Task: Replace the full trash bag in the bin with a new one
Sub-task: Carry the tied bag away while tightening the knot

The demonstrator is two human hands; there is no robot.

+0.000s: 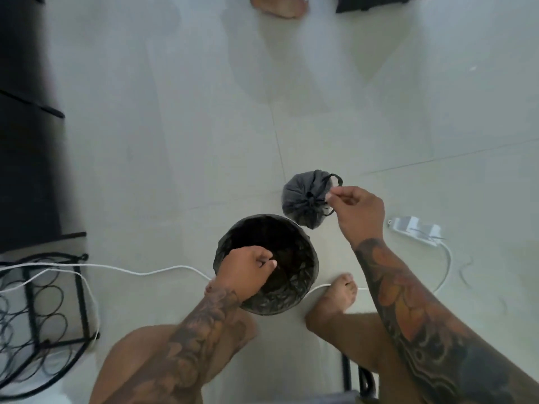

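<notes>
A round black bin stands on the floor between my feet, lined with a dark trash bag folded over its rim. My left hand reaches into the bin at its near left side, fingers curled round the bag's edge. Just beyond the bin lies a full grey trash bag, tied shut with black drawstrings. My right hand hovers at that bag's right side, thumb and fingers pinching the drawstring loop.
A white cable runs across the floor behind the bin to a white power strip at right. A black wire rack stands at lower left, dark furniture along the left. Another person's foot is at the top.
</notes>
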